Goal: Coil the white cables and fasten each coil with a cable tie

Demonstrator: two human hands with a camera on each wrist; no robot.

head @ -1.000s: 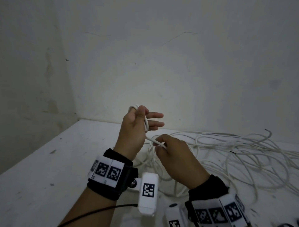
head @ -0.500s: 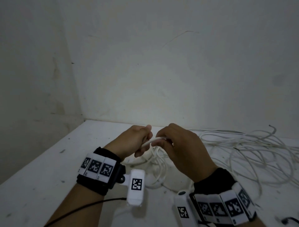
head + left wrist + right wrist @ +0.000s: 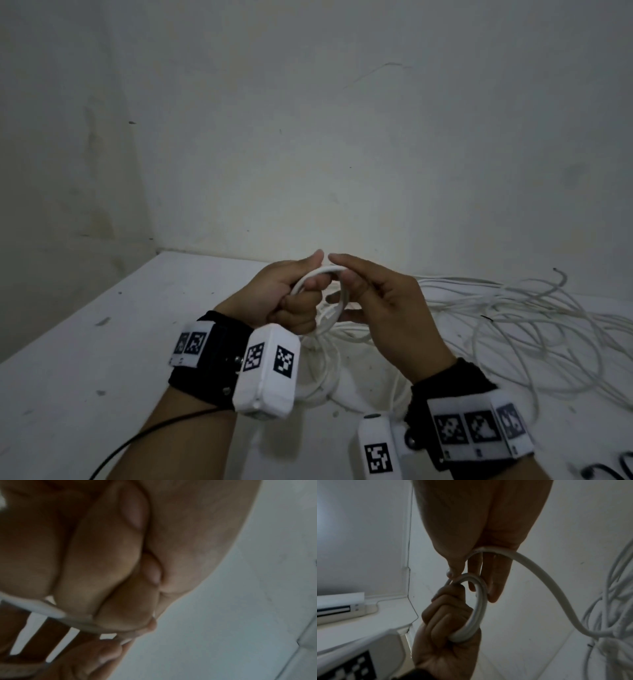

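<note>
Coiling barely begun. My left hand (image 3: 291, 301) is fisted round a small loop of white cable (image 3: 337, 298), fingers curled tight on it; the right wrist view shows what looks like two turns side by side in that fist, though I cannot count them surely. My right hand (image 3: 380, 301) sits just right of the loop, thumb and forefinger pinching the cable at the loop's top, remaining fingers (image 3: 494, 582) straight and held together behind it. From that pinch the cable runs off right and down into the loose tangle (image 3: 507, 329).

The tangle sprawls on the bench (image 3: 102, 359) right of the loop, wide and unsorted. I cannot tell how many separate cables it holds.

Done: one starter loop, held above the bench. Left, by my reckoning: nearly all the winding, then tying off. No finished coil and no cable tie in any view.
</note>
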